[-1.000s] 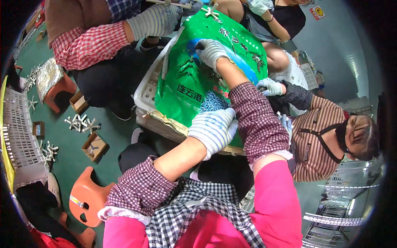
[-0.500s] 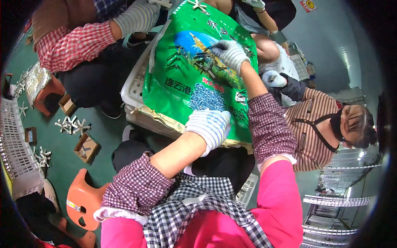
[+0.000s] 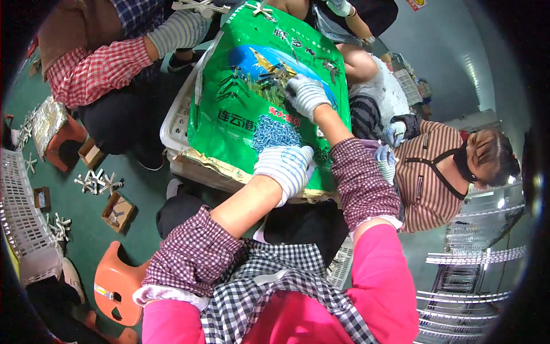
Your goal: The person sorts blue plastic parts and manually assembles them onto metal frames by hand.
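My left hand [image 3: 285, 172], in a striped white glove, rests at the near edge of a pile of small bluish metal screws [image 3: 276, 133]. Its fingers are curled in, and whatever they hold is hidden. Farther off, my right hand [image 3: 307, 96] bends its gloved fingers down over a heap of small dark parts [image 3: 277, 80]; its fingertips are closed together, with any piece in them too small to name. Slim black V-shaped pieces [image 3: 232, 92] lie to the left of that heap. All of these sit on a green printed sack [image 3: 212, 140] spread over a white crate [image 3: 175, 135].
Across the sack, a co-worker's gloved hand [image 3: 182, 27] is near pale crossed pieces [image 3: 200, 7]. Another person in stripes [image 3: 427, 178] sits at the right. Orange stools [image 3: 117, 281], small cardboard boxes [image 3: 118, 211] and white X-shaped parts [image 3: 98, 182] stand or lie on the left floor.
My right hand has drawn nearer and slightly left, down onto the dark parts. The left hand stays by the screws. At right, the striped person's hands have come lower and closer together.
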Tool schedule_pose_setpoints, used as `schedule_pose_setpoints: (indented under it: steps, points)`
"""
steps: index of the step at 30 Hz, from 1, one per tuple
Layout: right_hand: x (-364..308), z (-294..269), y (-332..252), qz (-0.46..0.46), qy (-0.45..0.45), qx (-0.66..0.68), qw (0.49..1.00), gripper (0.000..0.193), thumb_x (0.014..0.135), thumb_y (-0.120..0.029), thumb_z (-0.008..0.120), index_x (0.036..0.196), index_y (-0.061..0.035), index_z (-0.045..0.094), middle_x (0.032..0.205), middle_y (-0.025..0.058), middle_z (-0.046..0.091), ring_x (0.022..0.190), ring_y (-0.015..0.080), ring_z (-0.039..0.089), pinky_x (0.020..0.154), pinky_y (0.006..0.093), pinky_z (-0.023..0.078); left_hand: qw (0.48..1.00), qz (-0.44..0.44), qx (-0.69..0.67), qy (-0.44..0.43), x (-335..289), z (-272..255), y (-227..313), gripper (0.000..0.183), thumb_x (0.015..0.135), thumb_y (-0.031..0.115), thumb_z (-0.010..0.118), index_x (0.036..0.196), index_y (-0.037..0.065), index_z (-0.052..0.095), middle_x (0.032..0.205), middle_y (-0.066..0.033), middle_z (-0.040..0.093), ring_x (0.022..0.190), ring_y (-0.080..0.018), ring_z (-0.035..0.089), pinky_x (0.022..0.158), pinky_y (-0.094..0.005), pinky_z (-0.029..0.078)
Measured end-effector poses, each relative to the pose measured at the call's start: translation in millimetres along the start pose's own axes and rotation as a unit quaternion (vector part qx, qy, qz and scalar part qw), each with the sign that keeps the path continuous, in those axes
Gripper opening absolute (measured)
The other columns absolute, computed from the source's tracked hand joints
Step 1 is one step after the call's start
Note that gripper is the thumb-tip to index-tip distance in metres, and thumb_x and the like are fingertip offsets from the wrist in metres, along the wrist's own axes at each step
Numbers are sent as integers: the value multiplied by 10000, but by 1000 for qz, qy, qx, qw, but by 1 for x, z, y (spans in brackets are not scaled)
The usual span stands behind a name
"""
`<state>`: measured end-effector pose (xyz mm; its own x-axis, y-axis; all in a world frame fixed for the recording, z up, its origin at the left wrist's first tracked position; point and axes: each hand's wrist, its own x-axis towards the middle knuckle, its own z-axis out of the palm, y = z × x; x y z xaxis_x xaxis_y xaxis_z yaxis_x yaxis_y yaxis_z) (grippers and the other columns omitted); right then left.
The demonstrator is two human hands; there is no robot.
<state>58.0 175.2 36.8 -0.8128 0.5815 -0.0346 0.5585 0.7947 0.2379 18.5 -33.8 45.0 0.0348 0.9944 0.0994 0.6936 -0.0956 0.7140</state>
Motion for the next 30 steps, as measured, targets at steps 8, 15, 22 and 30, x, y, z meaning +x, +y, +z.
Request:
schedule_pose_setpoints:
  steps: [8, 15, 22, 30]
  points:
    - [-3, 13, 37, 55, 54, 336, 939, 160, 832, -180, 597, 889, -31, 601, 799, 160, 620, 724, 276, 572, 693, 364, 462, 1000, 3, 8, 19, 2, 4, 0, 258, 846, 320, 503, 803, 81, 589, 744, -147, 631, 687, -329, 620, 611, -437, 487]
    - [0, 25, 27, 62, 88, 333, 937, 195, 813, -109, 621, 984, -25, 576, 862, 107, 625, 778, 211, 566, 717, 306, 469, 1000, 2, 14, 21, 4, 10, -3, 253, 845, 313, 507, 810, 78, 594, 740, -151, 628, 691, -329, 619, 614, -433, 486]
    - [-8, 19, 28, 59, 124, 482, 866, 224, 827, -1, 580, 1049, -18, 560, 846, 28, 588, 735, 95, 513, 672, 233, 449, 1000, -2, 4, 20, 6, 8, -5, 266, 843, 321, 508, 857, 73, 602, 749, -166, 625, 696, -332, 615, 626, -432, 483]
    - [-99, -55, -40, -66, 221, 412, 882, 299, 761, -49, 641, 1048, -34, 557, 872, 120, 640, 789, 215, 629, 718, 326, 496, 795, -72, -567, 204, 22, -3, -28, 502, 808, 363, 641, 1100, -32, 540, 883, -114, 633, 758, -178, 597, 693, -290, 493]
